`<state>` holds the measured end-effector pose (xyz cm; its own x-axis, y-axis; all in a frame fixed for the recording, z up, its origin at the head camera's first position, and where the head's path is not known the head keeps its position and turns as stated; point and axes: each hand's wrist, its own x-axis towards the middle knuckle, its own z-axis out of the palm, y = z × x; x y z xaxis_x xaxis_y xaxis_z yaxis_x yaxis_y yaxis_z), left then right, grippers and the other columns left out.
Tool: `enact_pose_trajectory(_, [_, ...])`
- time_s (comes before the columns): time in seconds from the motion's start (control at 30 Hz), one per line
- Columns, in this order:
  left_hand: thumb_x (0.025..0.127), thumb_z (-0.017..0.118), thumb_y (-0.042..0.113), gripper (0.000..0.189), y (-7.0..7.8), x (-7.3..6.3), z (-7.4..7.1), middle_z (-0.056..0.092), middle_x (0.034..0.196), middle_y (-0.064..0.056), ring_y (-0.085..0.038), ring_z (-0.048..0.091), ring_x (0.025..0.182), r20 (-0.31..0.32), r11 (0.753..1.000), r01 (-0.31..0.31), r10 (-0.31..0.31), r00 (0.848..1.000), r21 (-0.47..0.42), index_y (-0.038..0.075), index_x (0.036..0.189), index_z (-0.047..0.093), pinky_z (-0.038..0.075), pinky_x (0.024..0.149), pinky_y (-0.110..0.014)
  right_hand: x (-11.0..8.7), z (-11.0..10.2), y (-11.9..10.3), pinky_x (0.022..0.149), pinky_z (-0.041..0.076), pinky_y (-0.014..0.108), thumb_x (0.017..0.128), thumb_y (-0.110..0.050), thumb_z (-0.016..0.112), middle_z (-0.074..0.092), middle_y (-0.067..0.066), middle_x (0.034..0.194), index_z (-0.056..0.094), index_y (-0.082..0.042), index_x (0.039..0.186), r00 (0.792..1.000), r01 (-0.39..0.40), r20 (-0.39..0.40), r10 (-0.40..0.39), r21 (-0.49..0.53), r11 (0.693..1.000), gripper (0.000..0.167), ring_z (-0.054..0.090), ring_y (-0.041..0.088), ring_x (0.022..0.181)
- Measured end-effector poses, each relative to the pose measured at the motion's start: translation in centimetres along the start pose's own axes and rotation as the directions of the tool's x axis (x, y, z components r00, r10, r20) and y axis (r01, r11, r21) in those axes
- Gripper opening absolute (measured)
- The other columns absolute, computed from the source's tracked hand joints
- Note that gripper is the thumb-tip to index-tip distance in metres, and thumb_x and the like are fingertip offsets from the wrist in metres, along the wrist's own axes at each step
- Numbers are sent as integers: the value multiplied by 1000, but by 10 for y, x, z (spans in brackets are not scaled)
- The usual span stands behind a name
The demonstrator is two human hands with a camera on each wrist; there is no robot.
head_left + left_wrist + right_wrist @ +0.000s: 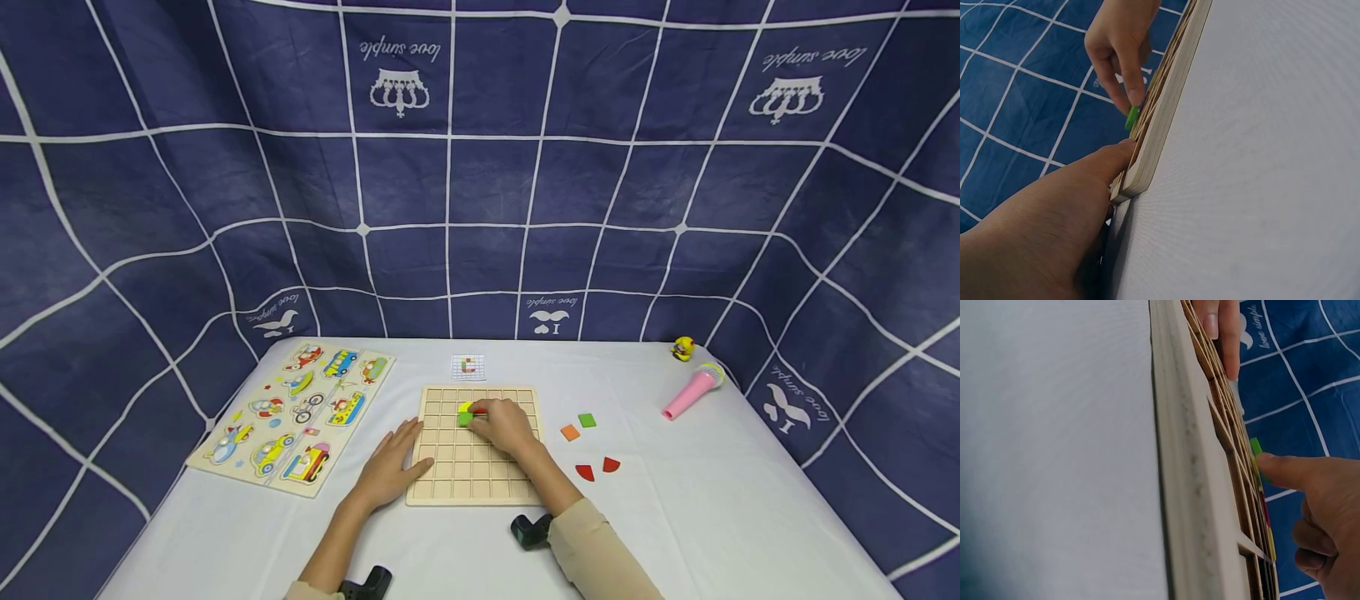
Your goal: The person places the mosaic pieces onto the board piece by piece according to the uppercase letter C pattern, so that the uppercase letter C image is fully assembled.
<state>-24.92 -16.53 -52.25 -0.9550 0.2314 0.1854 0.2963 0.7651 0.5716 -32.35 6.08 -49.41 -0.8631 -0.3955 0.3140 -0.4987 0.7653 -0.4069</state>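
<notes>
A wooden grid board (pixel 472 472) lies on the white table. My right hand (pixel 504 427) is over its upper middle, pinching a green square tile (pixel 465 420) at the fingertips; in the left wrist view the green tile (pixel 1132 117) stands tilted at the board's surface. A yellow tile (pixel 465 407) and a red piece (pixel 480 410) sit on the grid beside it, partly hidden by the fingers. My left hand (pixel 390 468) rests at the board's left edge, fingers extended and thumb on the board. In the left wrist view, that thumb (pixel 1113 156) touches the rim.
Right of the board lie an orange tile (pixel 570 432), a green tile (pixel 587 420) and two red quarter-round pieces (pixel 585 473). A small pattern card (pixel 468 367) lies behind it. A vehicle puzzle board (pixel 292 417) is at left; a pink toy microphone (pixel 692 393) and yellow figurine (pixel 682 348) are at right.
</notes>
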Motion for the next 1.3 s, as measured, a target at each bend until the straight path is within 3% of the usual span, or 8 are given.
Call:
enact_pose_trajectory(0.17, [87,60,38,70,0,0,0,30,147,-13,-27,19,138,-3,1000,-2,2,1000,4,3,142,33,10,112,-42,0,1,-1,63,51,29,80,-32,72,70,-1,95,72,-16,100,1000,-8,2,8,-10,1000,26,64,14,79])
enact_pose_trajectory(0.43, [87,60,39,70,-1,0,0,31,147,-13,-28,20,137,-7,1000,-10,10,1000,2,4,142,34,11,112,-43,0,4,1,55,44,24,80,-34,71,70,-1,94,72,-18,101,1000,-17,13,18,-16,1000,27,54,8,64])
enact_pose_trajectory(0.73, [87,60,40,70,-2,1,1,31,147,-12,-27,20,137,-10,1000,-11,11,1000,8,4,142,35,10,112,-42,-3,4,2,68,53,32,80,-33,72,69,-2,102,72,-17,103,1000,18,-8,-19,-16,1000,29,66,19,88])
enact_pose_trajectory(0.93, [87,60,40,70,-2,1,0,31,147,-13,-27,20,137,-10,1000,-13,13,1000,15,4,142,35,11,112,-42,-4,4,4,70,53,34,80,-32,72,69,0,101,72,-16,103,999,42,-26,-41,25,999,28,66,20,87])
enact_pose_trajectory(1.13, [87,60,38,70,-1,0,-1,31,147,-13,-28,20,137,-9,1000,-7,7,1000,9,3,142,34,10,112,-42,-4,4,6,65,52,32,81,-33,70,70,1,97,72,-18,104,1000,23,-8,-23,26,999,28,64,16,78])
enact_pose_trajectory(1.27, [87,59,40,70,-1,1,0,30,147,-13,-27,19,138,-5,1000,-4,4,1000,14,4,142,34,10,112,-42,-7,1,6,68,52,32,81,-34,71,70,2,100,72,-19,105,1000,15,-13,-14,39,999,28,65,18,84])
enact_pose_trajectory(1.3, [87,59,40,70,-1,0,1,30,147,-13,-27,19,138,-3,1000,-3,3,1000,14,4,142,34,10,112,-42,-8,-1,7,65,52,32,81,-33,71,70,2,98,71,-18,105,1000,12,-14,-11,56,998,29,65,18,79])
